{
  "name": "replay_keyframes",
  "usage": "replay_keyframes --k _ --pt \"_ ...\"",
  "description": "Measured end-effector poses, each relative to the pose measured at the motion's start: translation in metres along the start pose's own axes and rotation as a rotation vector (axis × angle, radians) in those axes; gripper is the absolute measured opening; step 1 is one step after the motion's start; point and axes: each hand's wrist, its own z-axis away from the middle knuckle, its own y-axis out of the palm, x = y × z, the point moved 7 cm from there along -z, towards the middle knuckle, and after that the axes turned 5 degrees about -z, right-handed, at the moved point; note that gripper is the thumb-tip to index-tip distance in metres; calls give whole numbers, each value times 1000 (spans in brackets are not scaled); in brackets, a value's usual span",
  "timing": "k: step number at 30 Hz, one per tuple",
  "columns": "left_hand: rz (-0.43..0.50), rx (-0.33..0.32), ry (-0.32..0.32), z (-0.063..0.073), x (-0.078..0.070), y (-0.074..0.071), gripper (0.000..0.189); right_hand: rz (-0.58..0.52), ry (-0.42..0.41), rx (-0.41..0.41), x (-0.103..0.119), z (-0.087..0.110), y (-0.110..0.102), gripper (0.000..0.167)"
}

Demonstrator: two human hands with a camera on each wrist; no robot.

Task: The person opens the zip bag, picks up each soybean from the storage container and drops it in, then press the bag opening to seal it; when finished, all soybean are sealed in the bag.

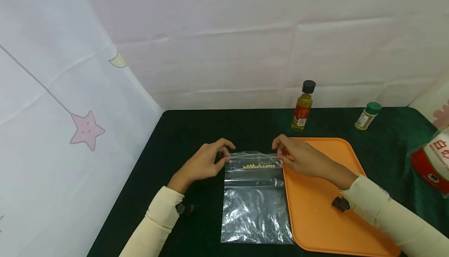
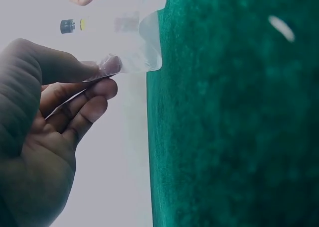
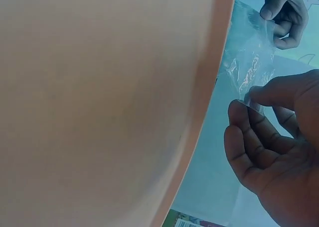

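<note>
A clear zip-top plastic bag (image 1: 256, 214) lies stretched between both hands, its lower part on the dark green cloth beside the tray. A row of small yellowish marks runs across it below the top edge. My left hand (image 1: 201, 162) pinches the bag's upper left corner; in the left wrist view the thumb (image 2: 65, 65) presses the film against the fingers. At the upper right corner, my right hand (image 1: 308, 157) pinches the film between thumb and fingers, over the edge of an orange tray (image 1: 322, 214). The right wrist view shows the film (image 3: 249, 57) drawn up between the hands.
Behind the tray stands an oil bottle (image 1: 301, 111) with a black cap. A small green-lidded jar (image 1: 368, 116) is farther right. A red and white package (image 1: 433, 163) sits at the right edge. White curtain cloth (image 1: 228, 54) hangs behind the table.
</note>
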Motion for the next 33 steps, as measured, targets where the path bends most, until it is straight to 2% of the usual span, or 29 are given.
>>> replay_keyframes --k 8,14,19,22,24,27,33 --pt "-11 6 -30 0 1 0 29 41 -46 19 3 -2 5 21" --pt "-43 -9 -6 -1 -2 -1 26 106 -127 -12 7 -2 6 24" --pt "-59 -22 11 -2 -7 -2 26 211 -161 -27 13 -4 4 26" --pt "-62 -25 3 -2 -8 -2 29 274 -168 -52 22 -12 1 30" --pt "-66 -23 -8 -2 -7 -2 31 263 -178 -61 30 -21 1 34" --pt "-71 -19 -10 -1 -7 -2 33 191 -161 -43 42 -39 10 36" --pt "-51 -20 22 -2 -9 0 34 114 -102 33 54 -68 42 25"
